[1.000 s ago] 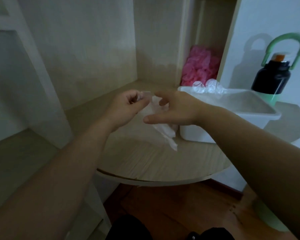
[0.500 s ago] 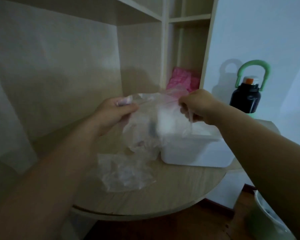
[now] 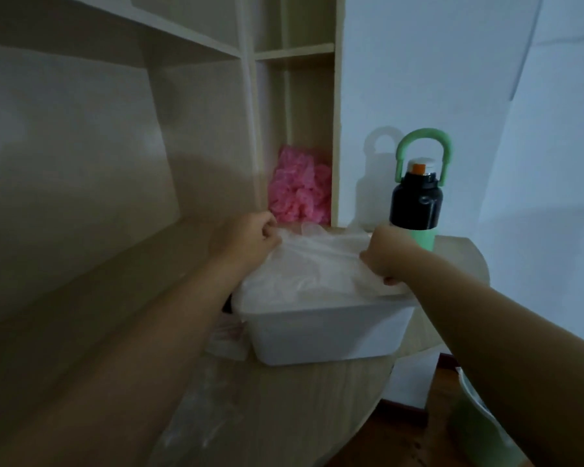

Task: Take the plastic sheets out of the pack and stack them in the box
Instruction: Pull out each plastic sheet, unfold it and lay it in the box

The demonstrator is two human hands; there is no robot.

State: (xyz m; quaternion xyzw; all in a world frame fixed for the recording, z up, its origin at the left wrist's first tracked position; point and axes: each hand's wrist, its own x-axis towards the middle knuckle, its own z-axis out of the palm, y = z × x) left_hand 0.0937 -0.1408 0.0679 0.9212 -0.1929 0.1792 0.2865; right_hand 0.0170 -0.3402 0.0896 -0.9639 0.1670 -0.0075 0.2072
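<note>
Shelf unit (image 3: pixel 81 163) fills upper left and centre of frame, pale wood, dim light. Round-edged table (image 3: pixel 317 399) runs from mid-left across the bottom centre.

White box (image 3: pixel 324 332) sits on the table at frame centre, open top, long side facing the camera. Sheet (image 3: pixel 317 261), clear and wrinkled, is spread over the box opening. It covers the top nearly rim to rim, and its right edge hangs a bit past the right rim. Can't tell if it lies flat on other sheets inside; contents are blurred.

Pack (image 3: pixel 199 429), crumpled clear plastic, lies on the table at lower centre, in front of and left of the box, apart from both hands. More crinkled plastic touches the box's left wall, partly hidden by the left forearm.

Bottle (image 3: pixel 415 203), black w/ green base and green loop handle, stands upright at right of centre, just behind the box. Pink bundle (image 3: pixel 299 190) sits in the shelf nook at upper centre, behind the box.

Left hand (image 3: pixel 250 237), just left of centre: fingers curled in, pinching the sheet's far-left corner above the box's back rim. Right hand (image 3: pixel 385 257), right of centre: fingers curled tight, gripping the sheet's right edge, w/ the thumb tip showing low near the right rim. Both hands are narrow, nothing else in either.
</note>
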